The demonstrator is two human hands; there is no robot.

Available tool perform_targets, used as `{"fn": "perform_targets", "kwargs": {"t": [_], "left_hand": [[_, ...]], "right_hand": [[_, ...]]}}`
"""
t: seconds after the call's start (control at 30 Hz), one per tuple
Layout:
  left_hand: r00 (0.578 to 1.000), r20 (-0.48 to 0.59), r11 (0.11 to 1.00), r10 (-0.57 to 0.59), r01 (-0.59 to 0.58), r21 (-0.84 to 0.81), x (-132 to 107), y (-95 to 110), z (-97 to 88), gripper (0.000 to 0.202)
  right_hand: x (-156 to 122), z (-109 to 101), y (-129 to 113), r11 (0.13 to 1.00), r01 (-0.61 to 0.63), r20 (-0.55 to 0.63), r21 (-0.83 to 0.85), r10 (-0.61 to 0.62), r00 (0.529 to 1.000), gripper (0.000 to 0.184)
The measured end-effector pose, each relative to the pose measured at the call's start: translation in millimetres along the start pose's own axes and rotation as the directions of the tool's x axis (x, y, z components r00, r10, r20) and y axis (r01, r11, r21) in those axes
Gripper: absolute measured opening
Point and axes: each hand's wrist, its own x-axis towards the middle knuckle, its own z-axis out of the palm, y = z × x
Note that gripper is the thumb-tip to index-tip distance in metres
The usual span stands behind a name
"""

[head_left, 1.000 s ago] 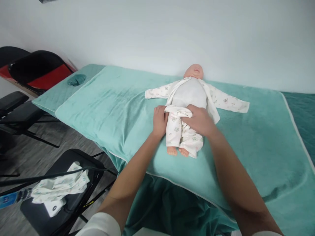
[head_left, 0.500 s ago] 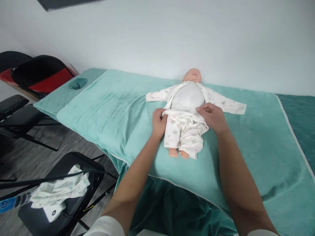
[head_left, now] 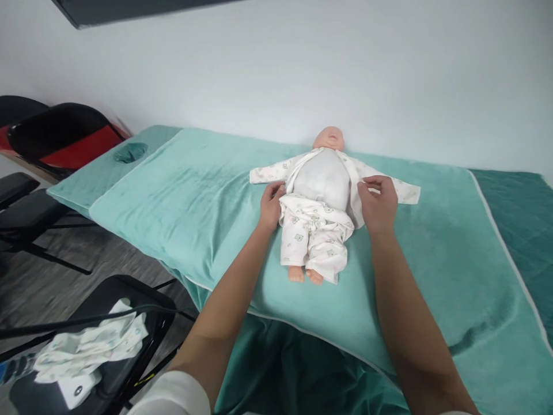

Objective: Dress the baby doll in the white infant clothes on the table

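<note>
A baby doll (head_left: 325,176) lies on its back, its grey-white torso bare between the spread fronts of a white printed baby shirt (head_left: 404,191). Both sleeves reach out sideways. Matching baby pants (head_left: 314,227) cover the legs, bunched at the waist, with the feet poking out below. On the doll's right-hand picture side, my right hand (head_left: 379,204) is closed, pinching the edge of the shirt's front flap. My left hand (head_left: 271,206) has its fingers bent around the opposite shirt edge, beside the waistband; its fingertips are partly hidden.
Under the doll is a long massage bed with a light green cover (head_left: 207,190) and a face hole (head_left: 130,152). A wall stands behind it. At lower left, a black chair (head_left: 116,291) carries crumpled printed cloth (head_left: 93,346) and a white object (head_left: 79,389). More folding chairs (head_left: 64,138) stand left.
My right hand has moved from the waistband to the shirt's front flap and draws it outward. My left hand has shifted slightly up along the waist. The view has moved a little.
</note>
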Motion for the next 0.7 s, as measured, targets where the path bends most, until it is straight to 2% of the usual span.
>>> {"fn": "perform_targets", "kwargs": {"t": [0.07,0.13,0.2,0.27,0.33,0.43,0.47,0.53,0.6,0.67,0.7], "left_hand": [[0.998,0.067,1.0,-0.01,0.011,-0.02,4.7,1.9,1.1,0.026],[0.993,0.117,1.0,0.018,-0.016,-0.016,5.7,4.4,-0.4,0.023],[0.986,0.155,0.998,0.067,-0.067,-0.007,5.2,5.6,-3.8,0.02],[0.975,0.198,0.995,0.098,-0.1,0.003,5.6,4.1,-7.3,0.019],[0.97,0.224,0.995,0.096,-0.102,0.013,7.7,-0.1,-9.1,0.026],[0.972,0.225,0.998,0.067,-0.069,0.002,13.5,-8.0,-7.1,0.048],[0.973,0.223,0.998,0.058,-0.055,-0.016,15.4,-9.9,-5.5,0.052],[0.975,0.22,0.998,0.042,-0.031,-0.054,18.8,-11.0,-1.9,0.052],[0.978,0.206,0.998,0.025,-0.012,-0.067,21.4,-7.9,1.5,0.05],[0.982,0.187,0.999,0.001,0.008,-0.047,23.9,-2.2,4.6,0.048],[0.984,0.179,0.999,-0.013,0.019,-0.035,25.5,0.8,6.1,0.046]], "right_hand": [[-0.6,-2.7,-2.3,1.0,-0.023,0.063,-0.004,0.023,0.998,0.016],[-3.1,-6.3,-8.3,1.0,-0.023,0.256,-0.003,0.023,0.966,0.018],[-5.4,-10.5,-15.8,0.999,0.035,0.493,0.009,-0.035,0.869,0.022],[-6.1,-14.8,-22.2,0.993,0.112,0.647,0.042,-0.113,0.754,0.024],[-5.3,-18.4,-26.4,0.985,0.158,0.723,0.069,-0.159,0.673,0.023],[-6.1,-19.3,-29.8,0.975,0.216,0.784,0.053,-0.175,0.596,0.022],[-7.8,-17.7,-30.7,0.969,0.244,0.781,0.04,-0.183,0.598,0.022],[-12.9,-11.9,-31.8,0.96,0.278,0.723,0.013,-0.201,0.661,0.02],[-17.6,-4.4,-30.1,0.958,0.287,0.592,-0.01,-0.226,0.774,0.016],[-18.2,1.6,-22.8,0.956,0.292,0.395,-0.043,-0.252,0.883,0.014],[-16.1,3.2,-16.7,0.957,0.283,0.294,-0.065,-0.253,0.922,0.015]]}}
